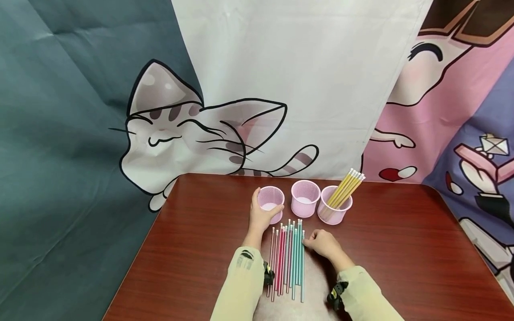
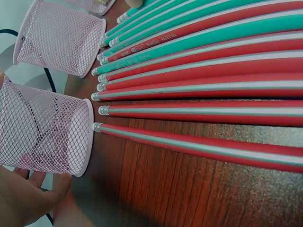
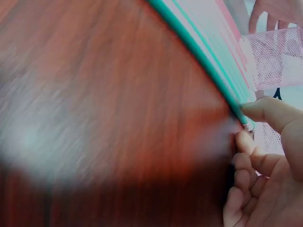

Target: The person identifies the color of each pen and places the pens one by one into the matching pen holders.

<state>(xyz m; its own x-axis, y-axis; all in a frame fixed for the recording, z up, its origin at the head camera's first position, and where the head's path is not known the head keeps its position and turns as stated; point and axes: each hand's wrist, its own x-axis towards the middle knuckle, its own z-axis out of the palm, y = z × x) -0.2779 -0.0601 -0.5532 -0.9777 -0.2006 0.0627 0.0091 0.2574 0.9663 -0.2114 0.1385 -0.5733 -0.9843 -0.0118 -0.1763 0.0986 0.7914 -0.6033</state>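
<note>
My left hand (image 1: 261,217) grips the leftmost pink mesh cup (image 1: 271,196), its thumb across the near side and fingers around the left. No pencils show in this cup. In the middle of the table lies a row of pencils, with red pencils (image 1: 280,267) on the left and mostly green ones (image 1: 297,263) on the right. At the row's right edge my right hand (image 1: 323,243) pinches the eraser end of the outermost green pencil (image 3: 208,71) between thumb and forefinger; the other fingers are curled. That pencil still lies along the row.
A second pink mesh cup (image 1: 305,206) stands in the middle at the back. Right of it, another pink cup (image 1: 330,218) holds several yellow pencils (image 1: 346,189) leaning right. Behind the brown wooden table (image 1: 401,249) hangs a cloth printed with cartoons (image 1: 281,58).
</note>
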